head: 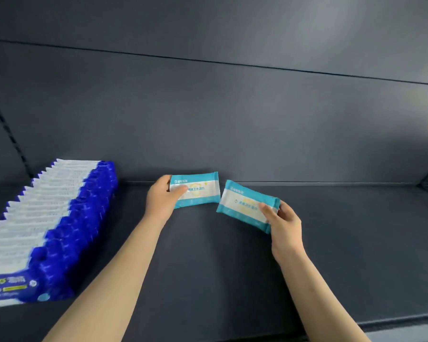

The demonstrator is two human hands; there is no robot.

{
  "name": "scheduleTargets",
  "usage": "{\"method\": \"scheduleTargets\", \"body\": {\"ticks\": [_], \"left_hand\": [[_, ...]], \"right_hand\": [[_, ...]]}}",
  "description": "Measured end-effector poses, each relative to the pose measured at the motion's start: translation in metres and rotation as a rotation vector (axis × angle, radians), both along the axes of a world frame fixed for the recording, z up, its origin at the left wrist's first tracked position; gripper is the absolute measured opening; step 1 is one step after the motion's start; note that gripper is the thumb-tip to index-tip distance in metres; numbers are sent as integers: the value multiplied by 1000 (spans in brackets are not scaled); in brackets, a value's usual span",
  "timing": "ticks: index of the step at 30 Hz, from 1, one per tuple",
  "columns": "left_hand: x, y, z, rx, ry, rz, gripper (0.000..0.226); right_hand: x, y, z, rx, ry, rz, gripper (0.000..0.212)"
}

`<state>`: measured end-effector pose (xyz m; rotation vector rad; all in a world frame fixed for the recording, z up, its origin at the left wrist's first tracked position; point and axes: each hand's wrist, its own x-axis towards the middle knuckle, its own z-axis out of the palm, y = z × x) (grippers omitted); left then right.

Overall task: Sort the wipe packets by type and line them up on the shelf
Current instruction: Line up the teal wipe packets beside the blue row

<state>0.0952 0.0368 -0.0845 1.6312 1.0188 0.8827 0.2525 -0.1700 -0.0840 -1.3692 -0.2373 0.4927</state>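
Two forearms (109, 280) cross the shelf's (232, 280) front edge. Left hand (162, 198) pinches a teal packet (200, 191) near the back edge. Right hand (286, 225) grips a second teal packet (245, 203), tilted, just beside it. Blue-white packet row (52, 218) runs front to back at the left end.

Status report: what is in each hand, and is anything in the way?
Left hand grips one teal packet. Right hand grips second teal packet, tilted. Blue packet row stands far left, apart. Nothing in the way seen.
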Motion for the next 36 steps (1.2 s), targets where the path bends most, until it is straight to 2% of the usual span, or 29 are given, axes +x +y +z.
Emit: {"method": "scheduleTargets", "body": {"ticks": [4, 9, 11, 15, 20, 23, 25, 27, 29, 36], "left_hand": [[18, 20, -2, 49, -7, 0, 18], [24, 28, -5, 113, -89, 61, 16], [22, 27, -6, 83, -117, 45, 24], [21, 30, -5, -3, -195, 71, 20], [23, 33, -6, -114, -284, 91, 25], [23, 32, -5, -80, -254, 61, 20], [21, 33, -3, -5, -197, 30, 4], [19, 35, -5, 120, -79, -17, 26], [19, 38, -11, 214, 19, -28, 40], [23, 35, -15, 431, 185, 72, 37]], "right_hand": [[2, 20, 2, -38, -91, 39, 16], [2, 56, 4, -104, -205, 87, 24], [1, 74, 4, -102, -249, 114, 17], [4, 110, -5, -175, -384, 83, 14], [1, 137, -8, -203, -505, 14, 23], [-6, 144, -8, -207, -532, -13, 25], [-5, 144, -10, -209, -552, -18, 24], [-3, 143, -11, -209, -574, -13, 22], [-3, 143, -11, -208, -582, -5, 21], [-6, 142, -13, -226, -594, -10, 22]]}}
